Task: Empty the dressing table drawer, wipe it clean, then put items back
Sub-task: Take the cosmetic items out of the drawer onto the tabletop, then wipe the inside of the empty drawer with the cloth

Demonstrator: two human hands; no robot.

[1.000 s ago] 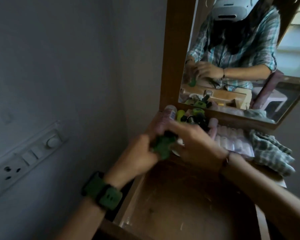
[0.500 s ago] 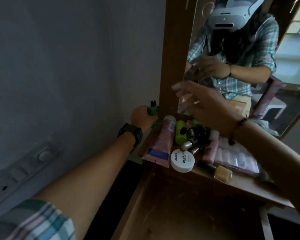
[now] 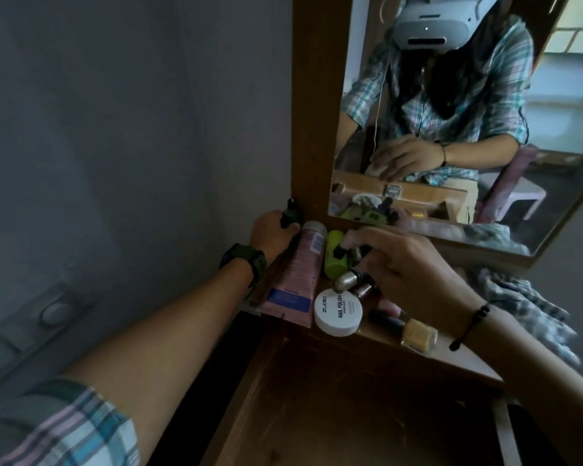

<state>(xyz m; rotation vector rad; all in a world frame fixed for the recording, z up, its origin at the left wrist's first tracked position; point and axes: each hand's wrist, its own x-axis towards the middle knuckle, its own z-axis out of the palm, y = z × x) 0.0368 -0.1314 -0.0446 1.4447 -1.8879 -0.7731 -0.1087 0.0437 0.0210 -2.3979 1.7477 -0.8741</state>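
Note:
The wooden drawer (image 3: 367, 415) stands open below me, its inside bare. Cosmetics crowd the dressing table top (image 3: 465, 364): a pink tube (image 3: 297, 274), a lime-green bottle (image 3: 332, 260), metallic nail polish bottles (image 3: 347, 279), a white round nail polish remover jar (image 3: 338, 311) and a yellow nail polish bottle (image 3: 418, 331). My left hand (image 3: 271, 232) grips a dark green bottle (image 3: 290, 213) upright at the far left corner, against the mirror frame. My right hand (image 3: 401, 274) curls over the small bottles, fingertips touching them; whether it grips one is hidden.
A mirror (image 3: 451, 112) in a wooden frame rises behind the table top and reflects a person in a headset. A checked cloth (image 3: 525, 304) lies at the right of the top. A grey wall with a switchboard (image 3: 48, 314) is close on the left.
My left hand carried the green bottle from above the drawer to the far left corner. My right hand let go of it, rose, then came down onto the small bottles.

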